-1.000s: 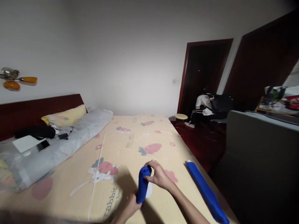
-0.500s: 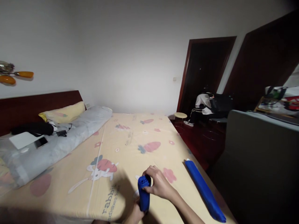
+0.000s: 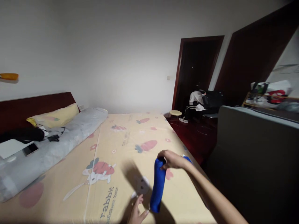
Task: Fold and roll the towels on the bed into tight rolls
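Observation:
A rolled blue cloth bundle [image 3: 158, 186] stands nearly upright above the bed, its top leaning slightly right. My right hand [image 3: 171, 160] grips it at the upper end, thumb and fingers closed around the rim. Low down beside its bottom end is my left hand [image 3: 137, 212], fingers and thumb apart with nothing between them. The left thumb tip comes close to the bundle's lower edge; whether it touches I cannot tell. A second blue rolled piece [image 3: 187, 159] lies near the bed's right edge, mostly hidden behind my right forearm.
The bed [image 3: 126, 130] has a cream sheet with carrot and rabbit prints. Along its left lie a grey wrapped roll [image 3: 70, 143], a yellow pillow [image 3: 57, 115] and a phone [image 3: 30, 149]. A stool [image 3: 175, 113] and a dark grey panel [image 3: 252, 155] stand at the right.
My right hand has moved up and right with the blue bundle, now holding it by the top. My left hand has let go of its lower part. The view has turned slightly right.

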### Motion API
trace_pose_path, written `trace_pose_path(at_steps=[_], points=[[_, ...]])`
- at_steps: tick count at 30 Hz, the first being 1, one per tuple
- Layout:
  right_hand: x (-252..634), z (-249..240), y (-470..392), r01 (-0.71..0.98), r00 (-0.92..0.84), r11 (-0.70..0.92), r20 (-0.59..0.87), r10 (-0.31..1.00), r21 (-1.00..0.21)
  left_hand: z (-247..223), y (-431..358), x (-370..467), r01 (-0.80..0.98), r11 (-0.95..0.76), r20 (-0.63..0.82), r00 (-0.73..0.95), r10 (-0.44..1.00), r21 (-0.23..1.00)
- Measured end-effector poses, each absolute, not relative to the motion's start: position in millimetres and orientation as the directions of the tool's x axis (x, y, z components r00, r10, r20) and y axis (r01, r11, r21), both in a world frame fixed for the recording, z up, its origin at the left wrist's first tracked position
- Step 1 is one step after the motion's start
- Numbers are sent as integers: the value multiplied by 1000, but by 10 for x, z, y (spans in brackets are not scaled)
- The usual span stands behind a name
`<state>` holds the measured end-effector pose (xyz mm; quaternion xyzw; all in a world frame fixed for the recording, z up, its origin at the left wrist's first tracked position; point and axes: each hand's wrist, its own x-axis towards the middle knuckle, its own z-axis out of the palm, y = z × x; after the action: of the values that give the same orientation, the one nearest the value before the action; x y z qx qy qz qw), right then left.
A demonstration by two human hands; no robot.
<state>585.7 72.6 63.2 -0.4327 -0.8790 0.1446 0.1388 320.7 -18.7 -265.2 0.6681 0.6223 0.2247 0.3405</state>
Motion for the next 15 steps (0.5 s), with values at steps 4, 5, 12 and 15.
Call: trace_pose_path(at_steps=[4,5,12,15], points=[[6429,915,1188,850,-472,499,177,864,-171,-2765,-242,3082,540,-32,-66,161,985,841],[6555,940,1264,870,-440,472,208,874,-142,-2813,-248,3058,517,-24,-59,144,988,856],[7109,50,1005,985,-149,169,361,920,-23,-3024,-253,3039,416,-35,7,69,998,909],[7087,-836,540,999,29,-14,365,930,-42,-3038,-245,3051,443,-39,17,54,998,896]])
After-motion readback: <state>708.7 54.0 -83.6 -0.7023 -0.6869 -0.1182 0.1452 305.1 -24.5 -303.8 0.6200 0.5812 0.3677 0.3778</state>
